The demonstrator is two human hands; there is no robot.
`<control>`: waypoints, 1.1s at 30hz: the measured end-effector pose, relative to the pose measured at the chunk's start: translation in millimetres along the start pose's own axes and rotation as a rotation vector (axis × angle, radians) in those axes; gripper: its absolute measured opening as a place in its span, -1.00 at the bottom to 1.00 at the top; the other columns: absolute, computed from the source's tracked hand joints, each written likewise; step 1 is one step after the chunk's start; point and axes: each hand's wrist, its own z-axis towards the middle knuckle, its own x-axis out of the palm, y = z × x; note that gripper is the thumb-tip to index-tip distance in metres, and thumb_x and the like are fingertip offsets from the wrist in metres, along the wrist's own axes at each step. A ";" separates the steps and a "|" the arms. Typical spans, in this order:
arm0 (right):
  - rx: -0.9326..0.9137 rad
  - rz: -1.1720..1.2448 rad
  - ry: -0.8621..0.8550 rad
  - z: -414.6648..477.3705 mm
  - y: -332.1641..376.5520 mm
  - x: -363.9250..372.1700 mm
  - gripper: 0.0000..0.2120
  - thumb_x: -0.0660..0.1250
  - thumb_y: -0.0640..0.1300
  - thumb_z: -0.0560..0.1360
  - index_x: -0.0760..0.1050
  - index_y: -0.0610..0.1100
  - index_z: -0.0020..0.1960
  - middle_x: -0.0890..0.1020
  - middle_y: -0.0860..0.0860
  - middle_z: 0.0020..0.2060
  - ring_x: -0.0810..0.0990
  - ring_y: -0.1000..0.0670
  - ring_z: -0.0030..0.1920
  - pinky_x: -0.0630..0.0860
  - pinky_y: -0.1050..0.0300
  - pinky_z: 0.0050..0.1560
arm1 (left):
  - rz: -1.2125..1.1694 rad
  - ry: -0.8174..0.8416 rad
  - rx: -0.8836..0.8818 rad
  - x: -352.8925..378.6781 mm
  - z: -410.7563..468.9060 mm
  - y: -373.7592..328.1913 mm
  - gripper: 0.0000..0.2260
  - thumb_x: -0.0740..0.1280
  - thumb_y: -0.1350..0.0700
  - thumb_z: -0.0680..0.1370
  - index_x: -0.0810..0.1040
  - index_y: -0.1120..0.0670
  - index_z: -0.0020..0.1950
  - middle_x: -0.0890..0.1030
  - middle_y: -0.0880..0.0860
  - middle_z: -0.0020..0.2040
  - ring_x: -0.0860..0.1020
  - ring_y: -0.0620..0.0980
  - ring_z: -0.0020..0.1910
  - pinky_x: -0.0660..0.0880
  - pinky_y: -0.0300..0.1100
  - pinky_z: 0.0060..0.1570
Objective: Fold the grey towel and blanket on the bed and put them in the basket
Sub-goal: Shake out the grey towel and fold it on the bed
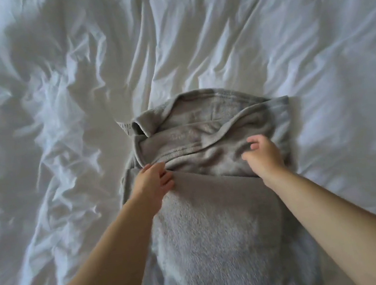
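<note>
On bed (74,86), left hand (154,182) pinches towel (204,127); right hand (263,155) hovers.

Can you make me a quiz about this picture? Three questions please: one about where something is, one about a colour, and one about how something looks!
1. Where is the fluffy blanket?
A. in a basket
B. on the bed, nearer the person than the towel
C. on the floor

2. What colour is the bed cover?
A. white
B. red
C. green

3. How does the towel look?
A. rolled into a tight tube
B. spread flat in one layer
C. loosely folded, with uneven edges

Answers: 1 B, it lies between the forearms with the towel beyond it. 2 A, the cover is white all over. 3 C, its hems overlap crookedly in layers.
</note>
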 end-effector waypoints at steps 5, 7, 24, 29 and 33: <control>-0.252 -0.225 -0.019 47.2 45.0 12.5 -0.51 0.34 -0.31 0.37 0.45 -0.10 0.29 0.49 -0.12 0.22 0.47 -0.12 0.23 0.41 0.08 0.24 | -0.029 0.004 -0.083 20.6 51.2 -37.6 -0.87 0.33 0.05 0.56 0.47 0.04 -0.16 0.48 -0.03 -0.36 0.47 -0.10 -0.36 0.46 -0.23 -0.33; -0.378 -0.294 -0.007 59.2 62.6 21.8 -0.51 0.33 -0.30 0.39 0.45 -0.11 0.31 0.49 -0.12 0.23 0.45 -0.11 0.26 0.37 0.10 0.27 | -0.030 -0.036 -0.060 23.9 69.3 -51.0 -0.77 0.33 0.05 0.55 0.40 0.02 -0.28 0.35 -0.06 -0.49 0.33 -0.15 -0.55 0.34 -0.31 -0.50; -0.930 -0.688 0.016 79.6 152.5 134.3 -0.81 0.28 -0.10 0.47 0.62 -0.12 -0.02 0.45 -0.11 0.16 0.33 -0.17 0.22 0.13 0.00 0.38 | 0.718 -0.273 0.372 -15.8 68.7 -61.9 -0.82 0.32 -0.01 0.36 0.58 0.09 -0.27 0.60 0.11 -0.44 0.58 0.05 -0.42 0.57 -0.06 -0.32; -0.842 -0.455 0.097 58.9 169.3 122.1 -0.81 0.24 -0.06 0.55 0.48 -0.16 -0.14 0.55 -0.05 -0.23 0.48 -0.14 -0.12 0.28 0.02 0.27 | 0.904 -0.354 0.589 -25.3 58.4 -68.0 -0.84 0.22 0.16 0.54 0.58 0.15 -0.11 0.57 0.10 -0.30 0.55 0.21 -0.19 0.43 -0.09 -0.25; -0.789 -0.346 0.136 37.7 171.6 108.8 -0.78 0.23 -0.04 0.56 0.40 -0.13 -0.21 0.46 0.05 -0.39 0.46 -0.07 -0.24 0.33 0.08 -0.25 | 1.083 -0.430 0.511 -34.9 41.3 -74.0 -0.79 0.18 0.23 0.56 0.59 0.24 0.03 0.58 0.21 -0.15 0.52 0.21 -0.14 0.32 -0.13 -0.22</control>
